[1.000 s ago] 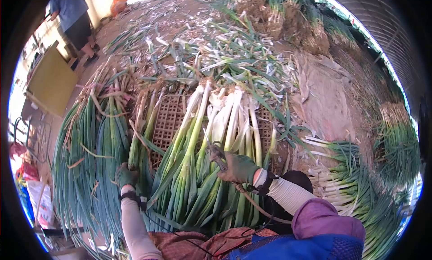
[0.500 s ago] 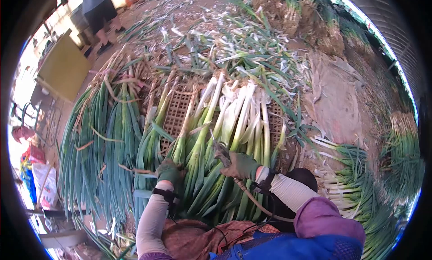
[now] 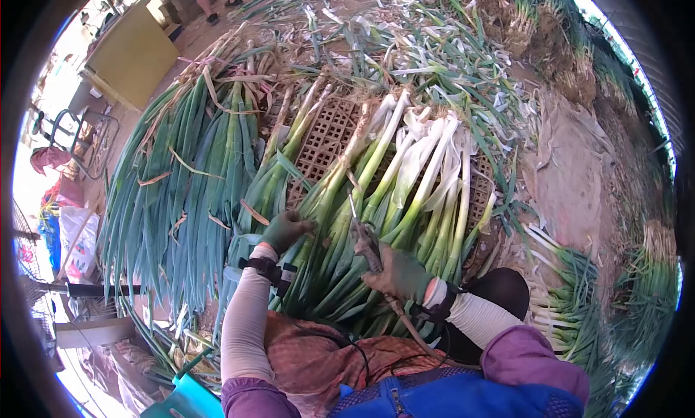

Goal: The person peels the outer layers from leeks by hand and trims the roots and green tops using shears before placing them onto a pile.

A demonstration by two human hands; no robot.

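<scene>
Long green onions point(image 3: 427, 157) lie in a spread pile before me, white root ends pointing away and green leaves toward my lap. My left hand point(image 3: 284, 231), in a dark green glove, has its fingers curled at the leafy part of a green onion point(image 3: 334, 178) on the pile's left side. Gloved likewise, my right hand point(image 3: 398, 275) is closed around an air gun point(image 3: 366, 246) with a thin metal nozzle. Its hose point(image 3: 411, 325) runs back under my right forearm. The nozzle tip points away from me, over the stalks.
A brown plastic crate point(image 3: 318, 139) lies under the stalks. Uncleaned green onions point(image 3: 181, 179) are heaped left; other green onions point(image 3: 565, 295) lie right by a cloth sheet point(image 3: 572, 146). Leaf scraps point(image 3: 463, 63) litter the ground beyond. A person's legs point(image 3: 206, 0) show at the far back.
My view has shifted, so the pile sits farther right and a teal object shows at lower left. My left hand has moved up along the leaves. The right hand still holds the air gun.
</scene>
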